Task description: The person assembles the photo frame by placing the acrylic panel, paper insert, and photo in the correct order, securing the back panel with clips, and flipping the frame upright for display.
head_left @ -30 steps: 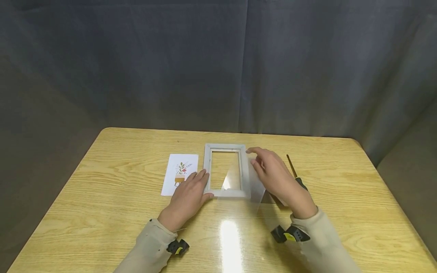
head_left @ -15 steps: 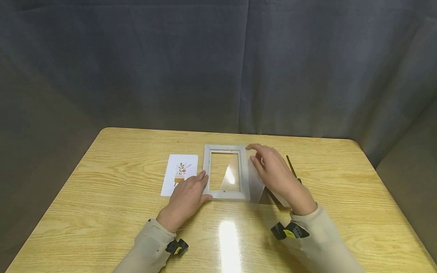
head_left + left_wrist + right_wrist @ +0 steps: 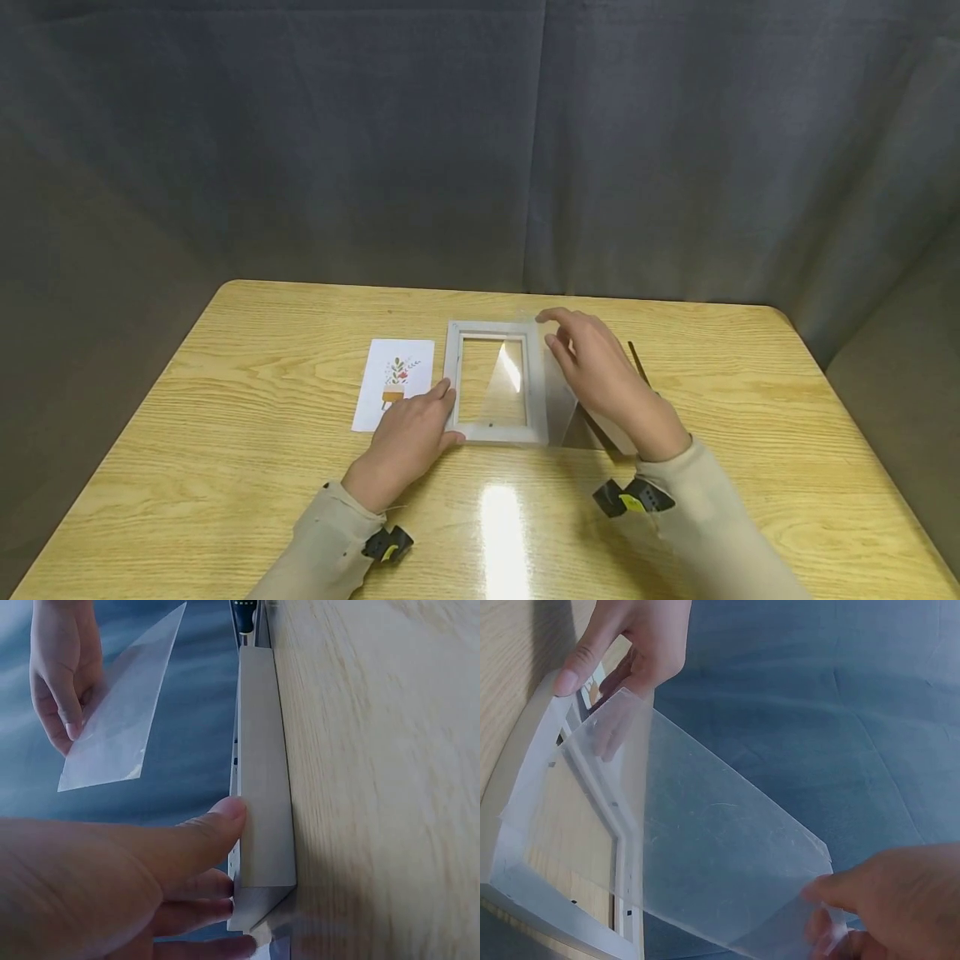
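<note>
A light grey picture frame (image 3: pixel 497 433) lies flat on the table, its opening showing the wood beneath. My left hand (image 3: pixel 405 437) holds the frame's near left corner, the thumb on the near edge and the fingers along the left side. Between thumb and fingers my right hand (image 3: pixel 606 367) pinches the edge of a clear plastic sheet (image 3: pixel 720 825). The sheet is tilted above the frame's right part, as the right wrist view shows. To the left, partly behind my left hand, a white card (image 3: pixel 373 379) with a potted plant picture lies on the table.
A dark flat board (image 3: pixel 588 433) lies right of the frame, partly under my right arm. Beyond that hand a thin screwdriver shaft (image 3: pixel 637 362) shows; its dark handle (image 3: pixel 244 615) appears in the left wrist view. A grey curtain (image 3: pixel 375 167) hangs behind the table (image 3: pixel 225 467).
My right hand has moved slightly up and left with the plastic sheet, whose reflection over the frame has shifted. The frame has slid slightly toward me, with my left hand still on it.
</note>
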`<control>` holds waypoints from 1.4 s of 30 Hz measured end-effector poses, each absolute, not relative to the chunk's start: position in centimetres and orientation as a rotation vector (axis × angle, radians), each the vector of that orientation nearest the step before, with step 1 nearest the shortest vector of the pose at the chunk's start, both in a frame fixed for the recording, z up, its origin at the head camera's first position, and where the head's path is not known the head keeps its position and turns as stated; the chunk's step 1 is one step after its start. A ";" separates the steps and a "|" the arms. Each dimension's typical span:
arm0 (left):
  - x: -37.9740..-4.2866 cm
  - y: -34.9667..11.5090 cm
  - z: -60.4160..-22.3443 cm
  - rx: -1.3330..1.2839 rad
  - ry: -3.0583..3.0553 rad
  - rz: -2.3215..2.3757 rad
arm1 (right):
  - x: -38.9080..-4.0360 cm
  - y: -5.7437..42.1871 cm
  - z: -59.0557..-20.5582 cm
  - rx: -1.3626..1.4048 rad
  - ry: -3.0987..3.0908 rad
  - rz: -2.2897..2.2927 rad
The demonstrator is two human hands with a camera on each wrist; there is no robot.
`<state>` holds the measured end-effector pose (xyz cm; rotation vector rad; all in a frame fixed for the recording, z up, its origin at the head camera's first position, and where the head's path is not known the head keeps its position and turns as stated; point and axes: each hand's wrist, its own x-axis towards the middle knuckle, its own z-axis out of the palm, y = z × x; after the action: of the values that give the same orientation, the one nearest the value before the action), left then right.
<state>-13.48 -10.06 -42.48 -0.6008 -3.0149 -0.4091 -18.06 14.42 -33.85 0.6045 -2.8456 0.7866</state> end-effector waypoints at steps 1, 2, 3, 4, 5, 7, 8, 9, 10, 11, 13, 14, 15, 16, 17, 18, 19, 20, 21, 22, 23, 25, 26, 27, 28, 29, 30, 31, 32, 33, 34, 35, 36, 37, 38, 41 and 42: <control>-13.5 -10.0 -42.4 -0.605 -3.013 -0.410 | -18.1 14.4 -33.8 0.607 -2.844 0.785; -13.5 -10.0 -42.4 -0.610 -3.011 -0.411 | -18.2 14.4 -33.8 0.610 -2.841 0.783; -13.4 -10.0 -42.4 -0.612 -3.010 -0.413 | -18.2 14.3 -33.8 0.613 -2.839 0.781; -13.4 -10.0 -42.4 -0.615 -3.009 -0.416 | -18.3 14.3 -33.8 0.616 -2.836 0.779; -13.4 -10.0 -42.3 -0.619 -3.008 -0.416 | -18.3 14.3 -33.8 0.620 -2.833 0.778; -13.3 -10.0 -42.3 -0.625 -3.002 -0.411 | -18.5 14.3 -33.8 0.625 -2.828 0.780; -13.3 -9.9 -42.3 -0.627 -2.997 -0.409 | -18.5 14.2 -33.8 0.626 -2.826 0.782; -13.3 -9.9 -42.2 -0.629 -2.992 -0.413 | -18.5 14.2 -33.8 0.626 -2.826 0.782; -13.2 -9.9 -42.2 -0.633 -2.985 -0.417 | -18.6 14.2 -33.7 0.626 -2.825 0.786; -13.2 -9.9 -42.1 -0.637 -2.978 -0.420 | -18.6 14.1 -33.8 0.626 -2.825 0.789; -13.2 -9.8 -42.1 -0.645 -2.967 -0.427 | -18.7 14.0 -33.8 0.629 -2.823 0.796; -13.1 -9.8 -42.0 -0.649 -2.964 -0.430 | -18.8 14.0 -33.8 0.631 -2.823 0.797; -13.1 -9.8 -42.0 -0.653 -2.962 -0.432 | -18.9 13.9 -33.8 0.632 -2.822 0.798; -13.1 -9.8 -42.0 -0.656 -2.960 -0.430 | -18.9 13.9 -33.8 0.633 -2.822 0.801; -13.1 -9.8 -42.0 -0.658 -2.960 -0.429 | -19.0 13.8 -33.8 0.633 -2.824 0.801; -13.1 -9.8 -41.9 -0.661 -2.959 -0.428 | -19.0 13.7 -33.8 0.632 -2.825 0.800; -13.1 -9.8 -41.9 -0.664 -2.959 -0.425 | -19.1 13.7 -33.8 0.631 -2.827 0.800; -13.1 -9.8 -41.9 -0.666 -2.958 -0.422 | -19.1 13.6 -33.8 0.631 -2.827 0.798; -13.1 -9.8 -41.8 -0.669 -2.957 -0.419 | -19.1 13.5 -33.8 0.631 -2.827 0.795; -13.1 -9.8 -41.8 -0.672 -2.956 -0.417 | -19.2 13.4 -33.8 0.632 -2.827 0.792; -13.1 -9.8 -41.8 -0.675 -2.955 -0.413 | -19.2 13.3 -33.8 0.632 -2.825 0.788; -13.1 -9.8 -41.8 -0.679 -2.957 -0.406 | -19.3 13.2 -33.8 0.636 -2.822 0.785; -13.1 -9.8 -41.7 -0.679 -2.961 -0.403 | -19.3 13.1 -33.8 0.640 -2.819 0.783; -13.1 -9.8 -41.7 -0.679 -2.965 -0.401 | -19.4 13.0 -33.9 0.641 -2.819 0.781; -13.1 -9.7 -41.7 -0.678 -2.969 -0.399 | -19.4 12.9 -33.9 0.644 -2.817 0.779; -13.1 -9.7 -41.7 -0.675 -2.974 -0.397 | -19.5 12.9 -34.0 0.649 -2.814 0.777; -13.1 -9.7 -41.7 -0.672 -2.979 -0.398 | -19.5 12.8 -34.1 0.656 -2.810 0.775; -13.1 -9.7 -41.7 -0.668 -2.984 -0.401 | -19.6 12.7 -34.2 0.662 -2.807 0.771; -13.1 -9.7 -41.7 -0.665 -2.989 -0.401 | -19.6 12.7 -34.3 0.667 -2.805 0.766; -13.0 -9.7 -41.7 -0.663 -2.992 -0.406 | -19.7 12.6 -34.4 0.670 -2.804 0.763; -13.0 -9.7 -41.6 -0.660 -2.996 -0.411 | -19.8 12.6 -34.5 0.674 -2.803 0.760; -13.0 -9.7 -41.6 -0.658 -2.998 -0.415 | -19.8 12.5 -34.6 0.676 -2.804 0.758; -13.0 -9.7 -41.7 -0.657 -3.000 -0.420 | -19.9 12.5 -34.7 0.675 -2.804 0.755; -13.0 -9.7 -41.7 -0.656 -3.001 -0.423 | -19.9 12.5 -34.8 0.672 -2.806 0.754; -12.9 -9.7 -41.7 -0.655 -3.001 -0.426 | -20.0 12.4 -34.9 0.670 -2.806 0.755; -13.0 -9.7 -41.7 -0.653 -2.998 -0.435 | -20.2 12.2 -35.1 0.669 -2.796 0.753; -13.0 -9.7 -41.7 -0.653 -2.996 -0.438 | -20.2 12.2 -35.2 0.671 -2.790 0.753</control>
<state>-12.96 -9.71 -41.68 -0.6527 -2.9961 -0.4377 -20.24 12.17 -35.21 0.6711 -2.7897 0.7531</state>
